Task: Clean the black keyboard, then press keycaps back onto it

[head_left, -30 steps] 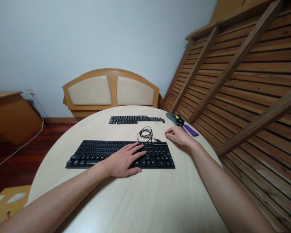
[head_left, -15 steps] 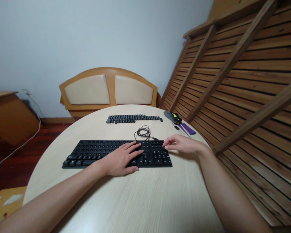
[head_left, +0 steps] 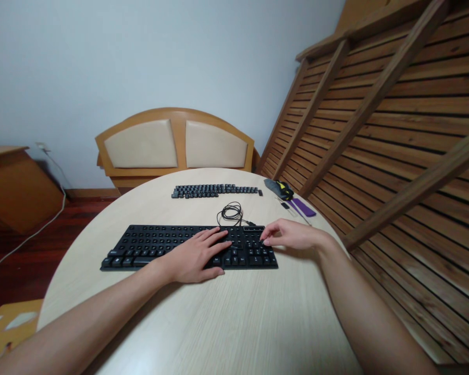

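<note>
A black keyboard (head_left: pixel 152 245) lies across the round table, many of its left-side keys stripped to bare switches. My left hand (head_left: pixel 197 255) rests over its middle right part, fingers spread and flat, thumb on the front edge. At the number pad, my right hand (head_left: pixel 289 234) has thumb and forefinger pinched at the upper right keys, closed on a small dark keycap (head_left: pixel 261 240) largely hidden by the fingertips. Behind the keyboard its coiled black cable (head_left: pixel 231 211) lies on the table. Further back, loose black keycaps (head_left: pixel 203 191) stand in rows.
At the table's (head_left: pixel 258 317) right rear lie a grey, black and yellow glove-like bundle (head_left: pixel 279 189), a purple cloth-like strip (head_left: pixel 304 207), a thin wire tool (head_left: pixel 291 211) and a small black piece (head_left: pixel 285 205). A slatted wooden frame (head_left: pixel 375 130) leans close on the right.
My right hand has shifted slightly left and down over the number pad, its fingertips drawing closer together. My left hand and the keyboard stay put.
</note>
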{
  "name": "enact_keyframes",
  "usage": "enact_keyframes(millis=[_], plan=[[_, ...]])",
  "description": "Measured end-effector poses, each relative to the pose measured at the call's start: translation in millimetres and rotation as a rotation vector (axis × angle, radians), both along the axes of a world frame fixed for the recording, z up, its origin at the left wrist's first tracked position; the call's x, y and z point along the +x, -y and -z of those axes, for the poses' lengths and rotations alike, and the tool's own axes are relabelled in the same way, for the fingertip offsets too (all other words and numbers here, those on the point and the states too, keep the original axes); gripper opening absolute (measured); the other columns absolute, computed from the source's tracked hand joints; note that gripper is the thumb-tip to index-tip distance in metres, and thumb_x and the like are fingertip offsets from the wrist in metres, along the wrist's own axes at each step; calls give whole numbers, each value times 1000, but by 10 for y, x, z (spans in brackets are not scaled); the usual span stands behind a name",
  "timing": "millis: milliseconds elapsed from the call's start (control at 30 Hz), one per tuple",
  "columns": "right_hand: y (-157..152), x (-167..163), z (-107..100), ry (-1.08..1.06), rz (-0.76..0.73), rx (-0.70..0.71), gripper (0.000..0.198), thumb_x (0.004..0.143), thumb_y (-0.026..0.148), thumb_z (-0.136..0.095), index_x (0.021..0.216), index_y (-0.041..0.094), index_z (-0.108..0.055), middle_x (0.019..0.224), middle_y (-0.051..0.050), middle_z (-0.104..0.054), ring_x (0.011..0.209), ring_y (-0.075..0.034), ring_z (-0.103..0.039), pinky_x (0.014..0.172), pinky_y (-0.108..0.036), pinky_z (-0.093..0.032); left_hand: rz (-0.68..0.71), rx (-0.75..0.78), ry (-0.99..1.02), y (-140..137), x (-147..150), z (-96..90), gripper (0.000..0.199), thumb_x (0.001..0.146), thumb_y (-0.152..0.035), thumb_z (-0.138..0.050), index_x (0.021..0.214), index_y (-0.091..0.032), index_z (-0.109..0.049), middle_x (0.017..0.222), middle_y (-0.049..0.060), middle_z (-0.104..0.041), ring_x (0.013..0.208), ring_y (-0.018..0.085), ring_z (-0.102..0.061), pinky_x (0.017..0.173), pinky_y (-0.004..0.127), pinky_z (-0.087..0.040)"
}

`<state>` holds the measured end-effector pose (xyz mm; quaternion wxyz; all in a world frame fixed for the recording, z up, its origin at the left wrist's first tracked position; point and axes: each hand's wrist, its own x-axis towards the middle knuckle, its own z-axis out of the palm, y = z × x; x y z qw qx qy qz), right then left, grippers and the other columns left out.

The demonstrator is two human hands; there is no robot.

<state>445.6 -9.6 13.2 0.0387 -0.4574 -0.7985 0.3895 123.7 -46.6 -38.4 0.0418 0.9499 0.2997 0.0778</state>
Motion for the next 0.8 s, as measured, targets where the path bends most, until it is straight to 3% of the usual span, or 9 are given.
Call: enact_keyframes(millis=[333,800], plan=[[40,-57,-16,66,18,38,35,82,44,-67,97,13,-74,80,-6,-71,69,-17,-58,62,-27,-41,-5,2,-22,7,13,-21,69,94,-57,-53,152,-23,-36,163,11,-26,149,33,-24,120,50,-25],[76,-133,15,112,23,124,24,79,38,-67,89,17,-74,80,-5,-74,70,-19,-62,61,-27,-42,-6,2,-8,9,12,-16,69,94,-57,-54,152,-23,-36,163,10,-25,150,33,-23,120,50,-25]])
